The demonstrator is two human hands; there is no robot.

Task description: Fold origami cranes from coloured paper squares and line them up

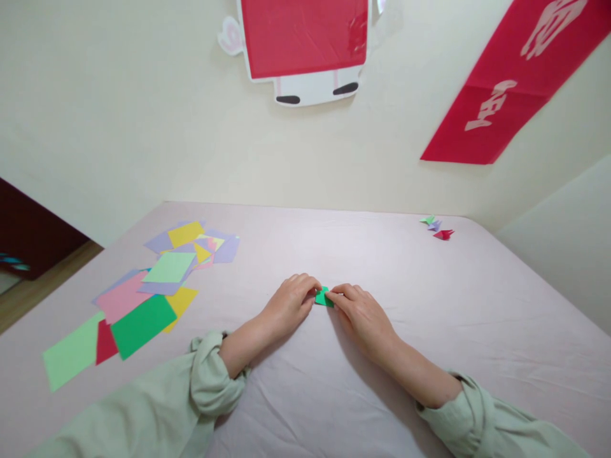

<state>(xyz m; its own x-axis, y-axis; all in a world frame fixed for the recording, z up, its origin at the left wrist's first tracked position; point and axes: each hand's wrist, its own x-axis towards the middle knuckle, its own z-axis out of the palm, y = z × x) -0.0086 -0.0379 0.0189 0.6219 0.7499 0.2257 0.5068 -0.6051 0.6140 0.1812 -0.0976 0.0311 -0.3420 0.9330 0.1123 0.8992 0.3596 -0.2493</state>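
Note:
A small folded piece of green paper (323, 297) lies on the covered table between my two hands. From the left, my left hand (294, 297) closes its fingers on the paper's edge. My right hand (359, 313) has its thumb and fingertips together on the right side of the same paper. The fingers partly cover the paper, so its full folded shape cannot be made out.
Loose coloured sheets, among them a dark green sheet (143, 326) and a pink sheet (125, 297), overlap on the left. Several small folded paper figures, one a red figure (443, 235), sit at the far right. Behind the table cover (296, 229) rises a wall (157, 127).

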